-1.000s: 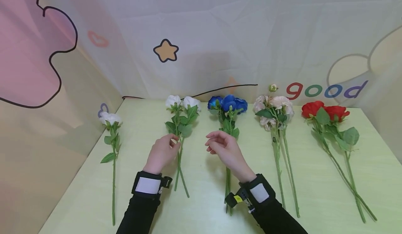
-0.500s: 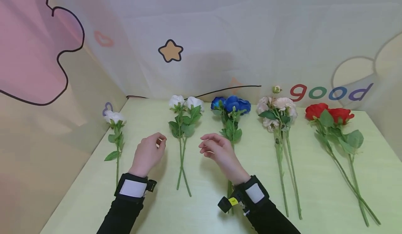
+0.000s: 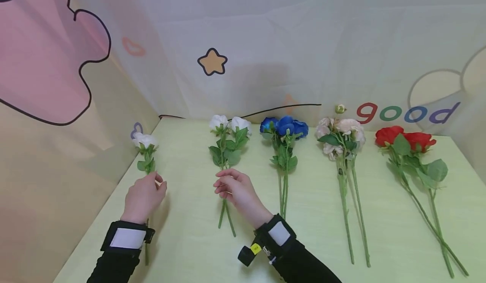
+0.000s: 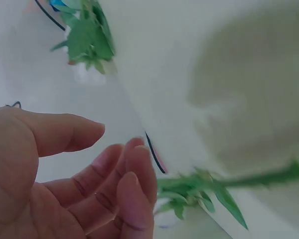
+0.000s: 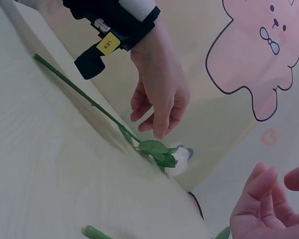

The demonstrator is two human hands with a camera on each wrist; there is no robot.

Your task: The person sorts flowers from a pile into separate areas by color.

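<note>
My left hand [image 3: 143, 198] hovers over the stem of a single white flower [image 3: 144, 139] at the table's left side. Its thumb and loosely bent fingers stand apart in the left wrist view, with nothing between them. From the right wrist view, a gap appears between that hand and the green stem [image 5: 79, 91] below. My right hand [image 3: 240, 194] hangs above the stems of two white flowers [image 3: 241, 124], which it partly hides. Its fingers are relaxed and hold nothing.
Blue flowers [image 3: 285, 126], pale pink flowers [image 3: 349, 127] and red flowers [image 3: 389, 135] lie in separate bunches to the right, stems toward me. A printed cloth [image 3: 265, 42] hangs behind the pale table [image 3: 315, 232].
My left hand has moved left, from beside the paired white flowers to over the single one. My right hand has followed left from the blue stems to the paired white ones. The view has shifted slightly.
</note>
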